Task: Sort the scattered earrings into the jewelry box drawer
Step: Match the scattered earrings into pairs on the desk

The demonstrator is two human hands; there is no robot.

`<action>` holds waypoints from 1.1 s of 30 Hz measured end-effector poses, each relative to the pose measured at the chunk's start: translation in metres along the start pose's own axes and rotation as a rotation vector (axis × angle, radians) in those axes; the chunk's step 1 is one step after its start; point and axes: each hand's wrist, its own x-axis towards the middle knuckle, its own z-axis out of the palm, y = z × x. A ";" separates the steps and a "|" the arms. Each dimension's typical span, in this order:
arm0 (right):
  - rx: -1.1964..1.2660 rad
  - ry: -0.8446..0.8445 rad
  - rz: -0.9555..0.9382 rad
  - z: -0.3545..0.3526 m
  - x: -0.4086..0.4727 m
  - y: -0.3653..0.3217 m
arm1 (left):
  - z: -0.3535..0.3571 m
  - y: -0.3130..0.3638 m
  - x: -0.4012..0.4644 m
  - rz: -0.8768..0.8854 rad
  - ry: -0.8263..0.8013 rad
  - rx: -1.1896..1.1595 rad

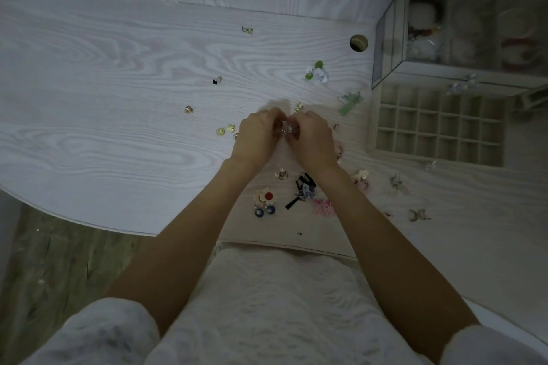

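Observation:
My left hand [257, 136] and my right hand [311, 138] meet over the middle of the white wood-grain table [103, 98], fingertips pinched together on a small silvery earring [287, 129]. Scattered earrings lie around them: yellow-green ones [225, 130], a black one [217, 80], a gold one [189, 109], green-and-white ones [317, 72], a green tassel [350, 102], a red-and-cream flower [266, 196], blue rounds [264, 211], black-and-patterned ones [304, 190]. The pulled-out drawer [439, 126], a grid of small beige compartments, sits to the right, in front of the jewelry box [462, 35].
The glass-sided box holds jewelry in its top compartments. A round cable hole [358, 43] lies just left of it. More earrings lie near the drawer's front [397, 182] and at the far centre [247, 29]. The table's curved edge runs at lower left, with floor below.

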 end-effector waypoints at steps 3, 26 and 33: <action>0.037 0.010 0.004 0.000 0.002 -0.001 | 0.001 0.000 -0.001 0.002 0.042 -0.031; -0.258 0.096 0.065 -0.048 -0.011 0.054 | -0.019 -0.044 -0.055 -0.138 0.218 0.042; -0.206 0.074 0.020 -0.038 0.000 0.044 | -0.027 -0.061 -0.065 -0.185 0.296 -0.089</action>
